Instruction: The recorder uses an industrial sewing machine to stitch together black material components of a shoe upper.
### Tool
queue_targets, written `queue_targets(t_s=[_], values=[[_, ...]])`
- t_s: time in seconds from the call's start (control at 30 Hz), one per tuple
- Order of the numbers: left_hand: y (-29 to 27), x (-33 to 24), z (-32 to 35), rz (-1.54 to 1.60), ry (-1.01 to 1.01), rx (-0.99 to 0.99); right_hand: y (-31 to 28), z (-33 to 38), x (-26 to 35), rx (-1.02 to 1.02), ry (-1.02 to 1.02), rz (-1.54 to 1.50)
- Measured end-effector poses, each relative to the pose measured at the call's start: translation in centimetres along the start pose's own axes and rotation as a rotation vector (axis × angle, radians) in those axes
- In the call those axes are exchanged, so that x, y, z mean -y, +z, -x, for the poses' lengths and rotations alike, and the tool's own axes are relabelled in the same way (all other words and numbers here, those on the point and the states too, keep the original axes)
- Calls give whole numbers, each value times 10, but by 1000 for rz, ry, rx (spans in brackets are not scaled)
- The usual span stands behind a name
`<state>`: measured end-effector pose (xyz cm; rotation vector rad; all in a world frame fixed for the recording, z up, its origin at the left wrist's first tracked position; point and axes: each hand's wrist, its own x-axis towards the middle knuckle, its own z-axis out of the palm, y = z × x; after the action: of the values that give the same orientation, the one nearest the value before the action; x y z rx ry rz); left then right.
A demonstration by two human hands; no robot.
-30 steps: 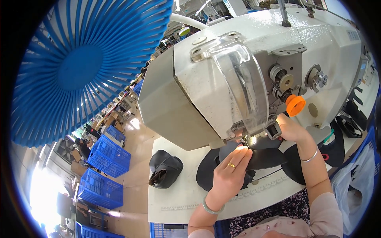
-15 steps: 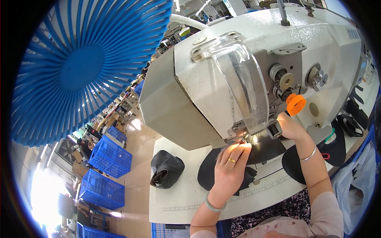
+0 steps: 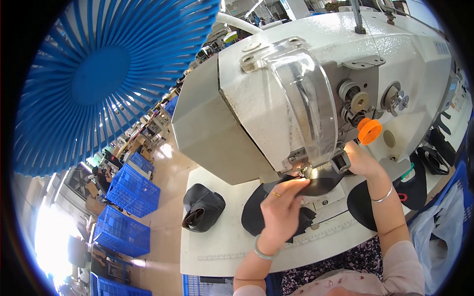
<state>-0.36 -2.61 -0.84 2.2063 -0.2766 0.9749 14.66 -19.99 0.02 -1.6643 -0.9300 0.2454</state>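
A white sewing machine (image 3: 256, 108) with a clear plastic guard stands over a pale worktable. Beneath its lit needle area lies a black, leather-like piece (image 3: 323, 183), its near edge curved and raised. My left hand (image 3: 282, 207), wearing a gold ring and a pale bangle, pinches that piece just left of the needle area. Reaching in from the right, my right hand (image 3: 359, 160) is beside the presser area; the machine head hides its fingers. More flat black pieces (image 3: 254, 209) lie under and beside my left hand, and another black piece (image 3: 361, 204) lies near my right forearm.
A folded black item (image 3: 202, 207) sits at the table's left. A ruler strip (image 3: 237, 256) runs along the front. The blue fan (image 3: 101, 74) looms upper left. Blue crates (image 3: 131, 190) stand on the floor. Red-handled scissors (image 3: 402, 197) and black parts lie at right.
My left hand has turned, its fingers now pointing more to the right. The black piece under the needle has shifted, its near edge lifted and baring more of the machine bed. My right hand barely moved.
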Motion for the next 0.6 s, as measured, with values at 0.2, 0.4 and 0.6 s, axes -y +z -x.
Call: queue_targets(t_s=[0.2,0.4,0.6], values=[[-7,1,0,-157,179,78,-2,2,16,15,86,-28],[4,-6,6,-391,310,3,-5,3,20,28,76,-36],[0,-3,4,-413,327,19,-2,4,18,-6,68,1]])
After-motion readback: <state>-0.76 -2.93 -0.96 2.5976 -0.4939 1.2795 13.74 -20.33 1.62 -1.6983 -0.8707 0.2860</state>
